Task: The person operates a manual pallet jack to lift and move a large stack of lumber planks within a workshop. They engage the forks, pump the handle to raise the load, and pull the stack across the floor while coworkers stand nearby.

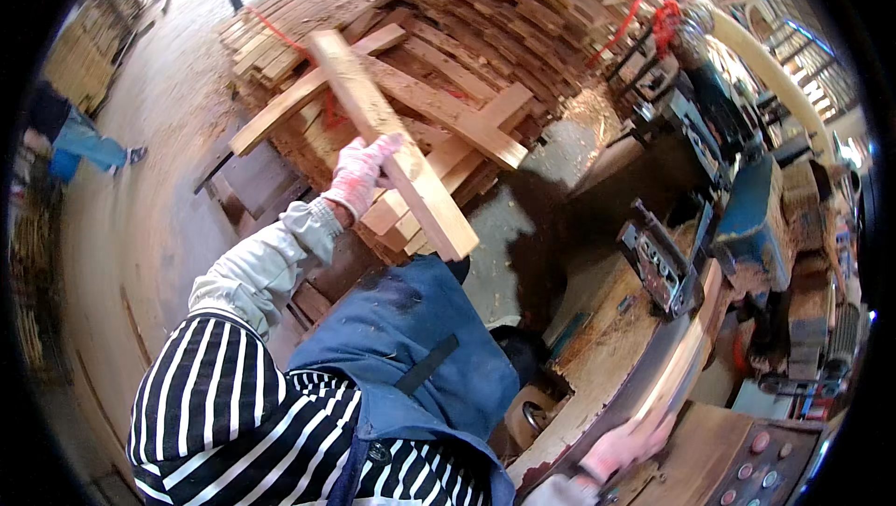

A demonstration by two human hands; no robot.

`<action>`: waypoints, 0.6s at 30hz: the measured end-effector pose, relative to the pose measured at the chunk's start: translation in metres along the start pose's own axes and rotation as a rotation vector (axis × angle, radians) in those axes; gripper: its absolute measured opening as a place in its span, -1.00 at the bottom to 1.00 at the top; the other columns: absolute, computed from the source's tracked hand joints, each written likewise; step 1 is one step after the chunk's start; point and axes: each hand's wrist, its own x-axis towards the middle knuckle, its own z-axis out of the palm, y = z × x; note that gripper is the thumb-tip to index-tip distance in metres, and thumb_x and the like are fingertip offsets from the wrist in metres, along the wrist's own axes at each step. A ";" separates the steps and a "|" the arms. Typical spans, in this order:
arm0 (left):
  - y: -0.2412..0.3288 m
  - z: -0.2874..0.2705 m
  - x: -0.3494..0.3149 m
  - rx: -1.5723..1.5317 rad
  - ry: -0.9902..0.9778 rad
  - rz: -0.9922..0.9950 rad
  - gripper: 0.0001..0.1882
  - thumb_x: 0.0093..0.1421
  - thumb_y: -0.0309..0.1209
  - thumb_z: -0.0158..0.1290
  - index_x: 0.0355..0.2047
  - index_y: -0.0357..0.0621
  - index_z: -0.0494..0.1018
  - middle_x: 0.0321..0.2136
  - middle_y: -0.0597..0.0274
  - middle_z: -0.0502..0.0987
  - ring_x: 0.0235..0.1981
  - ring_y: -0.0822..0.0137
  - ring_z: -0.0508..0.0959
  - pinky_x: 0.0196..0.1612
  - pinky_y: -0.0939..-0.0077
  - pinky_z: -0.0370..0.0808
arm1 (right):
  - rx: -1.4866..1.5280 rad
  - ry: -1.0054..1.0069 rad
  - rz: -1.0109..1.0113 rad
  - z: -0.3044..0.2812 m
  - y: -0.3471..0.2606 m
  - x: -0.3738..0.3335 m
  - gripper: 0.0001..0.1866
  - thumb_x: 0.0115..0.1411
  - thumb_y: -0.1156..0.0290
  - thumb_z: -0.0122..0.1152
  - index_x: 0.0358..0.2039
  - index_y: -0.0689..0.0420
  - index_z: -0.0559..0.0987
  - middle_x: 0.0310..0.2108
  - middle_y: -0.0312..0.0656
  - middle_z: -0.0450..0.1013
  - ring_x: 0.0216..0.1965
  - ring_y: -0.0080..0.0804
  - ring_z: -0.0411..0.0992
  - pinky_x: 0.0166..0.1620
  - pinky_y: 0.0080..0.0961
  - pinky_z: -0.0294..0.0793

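Observation:
My left hand (362, 175), in a pink-and-white work glove, is closed around the edge of a thick wooden board (401, 151). The board is held up at a slant over a heap of loose boards (448, 114). At the lower right, my right hand (630, 447), gloved too, is at the near end of a long wooden strip (677, 371). That strip lies along the bed of a woodworking machine (597, 413), and its far end runs in beside a black metal guide (661, 263). My right fingers are slightly blurred against the wood.
A tall stack of planks (504, 11) stands behind the heap. Blue machine housings (751, 221) coated in sawdust rise at the right, with a control panel of round buttons (761, 464) below. Another person (84, 137) is at the far left. Wood shavings (593, 114) litter the floor.

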 end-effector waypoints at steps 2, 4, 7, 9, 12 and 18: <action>0.007 0.036 -0.031 0.012 -0.105 0.017 -0.62 0.27 -0.18 0.28 -0.10 -0.21 0.51 -0.33 0.16 0.64 -0.40 0.34 0.68 -0.44 0.40 0.69 | -0.108 0.005 -0.120 0.043 0.040 0.052 -0.51 0.43 0.24 0.00 0.30 0.13 0.41 0.29 0.19 0.31 0.28 0.18 0.30 0.35 -0.08 0.24; 0.018 0.070 -0.038 -0.041 -0.164 0.040 -0.65 0.27 -0.21 0.27 -0.13 -0.25 0.55 -0.33 0.12 0.67 -0.46 0.30 0.66 -0.40 0.41 0.66 | -0.013 -0.023 -0.055 0.054 0.029 0.089 -0.52 0.43 0.34 0.00 0.31 0.20 0.39 0.32 0.17 0.30 0.32 0.11 0.29 0.39 -0.15 0.21; 0.003 0.122 -0.081 0.102 -0.368 0.124 -0.56 0.20 -0.14 0.29 -0.13 -0.29 0.57 -0.32 0.09 0.68 -0.31 0.29 0.65 -0.21 0.29 0.61 | 0.614 -0.250 0.026 0.024 -0.032 0.079 -0.48 0.41 0.41 0.03 0.34 0.26 0.35 0.38 0.11 0.26 0.40 -0.03 0.22 0.44 -0.26 0.14; -0.044 0.177 -0.095 -0.012 -0.469 0.111 -0.57 0.15 -0.17 0.31 -0.14 -0.26 0.57 -0.30 0.15 0.67 -0.29 0.30 0.63 -0.19 0.31 0.61 | 0.580 -0.348 -0.226 -0.032 -0.090 0.049 -0.36 0.38 0.31 0.15 0.40 0.25 0.28 0.44 0.12 0.15 0.46 -0.05 0.10 0.49 -0.29 0.01; -0.045 0.220 -0.193 -0.219 -0.777 -0.048 -0.55 0.19 -0.22 0.34 -0.01 -0.20 0.54 -0.27 0.29 0.65 -0.28 0.44 0.58 -0.14 0.45 0.58 | 0.224 -0.296 -0.437 -0.092 -0.123 -0.017 -0.09 0.13 0.25 0.31 0.46 0.20 0.17 0.36 0.30 0.19 0.40 0.19 0.15 0.43 -0.12 0.14; -0.042 0.217 -0.238 0.174 -1.300 -0.234 -0.37 0.24 -0.09 0.24 0.17 -0.26 0.43 -0.17 0.12 0.62 -0.31 0.37 0.65 -0.27 0.43 0.66 | 0.161 -0.429 0.263 -0.137 -0.059 -0.155 -0.14 0.10 0.15 0.30 0.40 0.16 0.31 0.22 0.22 0.38 0.17 0.16 0.40 0.24 -0.07 0.37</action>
